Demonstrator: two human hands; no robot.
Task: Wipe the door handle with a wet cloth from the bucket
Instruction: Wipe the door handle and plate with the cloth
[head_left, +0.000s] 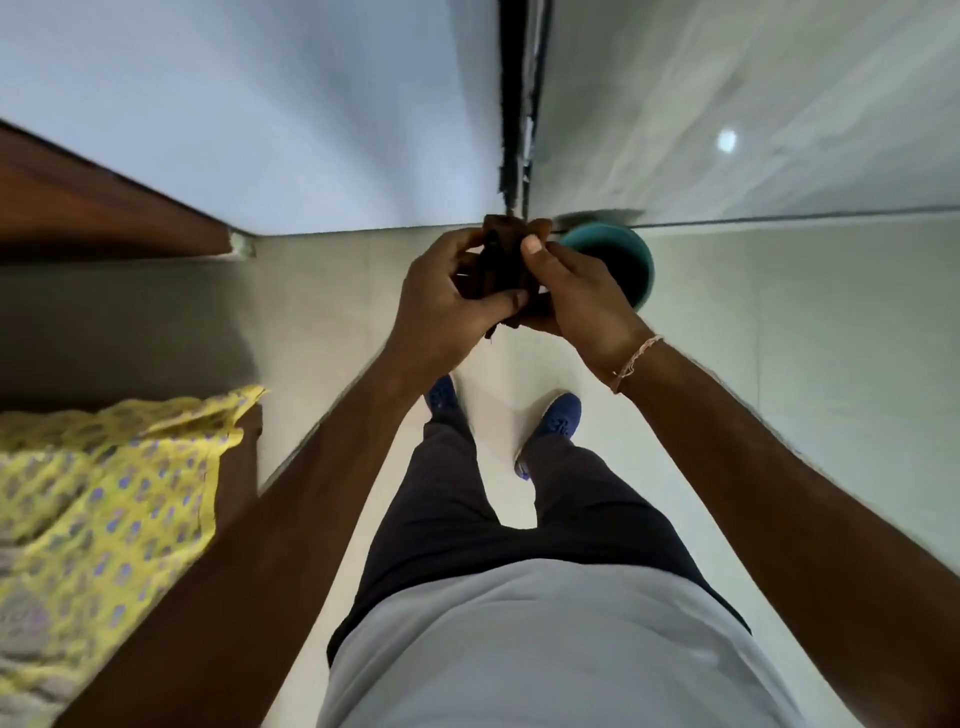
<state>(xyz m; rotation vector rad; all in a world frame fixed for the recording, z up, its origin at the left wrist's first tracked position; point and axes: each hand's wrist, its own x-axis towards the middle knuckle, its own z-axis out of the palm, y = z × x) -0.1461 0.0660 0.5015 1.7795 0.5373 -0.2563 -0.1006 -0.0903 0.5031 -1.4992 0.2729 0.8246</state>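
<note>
Teal bucket (631, 260) stands on the floor just beyond my right hand (582, 301), its inside dark. Both my left hand (441, 306) and right grip the bunched brown cloth (506, 265) between them.

Your hands, left (441, 301) and right (582, 301), have open air around them above bare floor (779, 364). The bucket (631, 260) stands just beyond your right hand, by the wall (260, 130). To your left, a wooden ledge (104, 208) and yellow fabric (104, 493) close that side.
</note>
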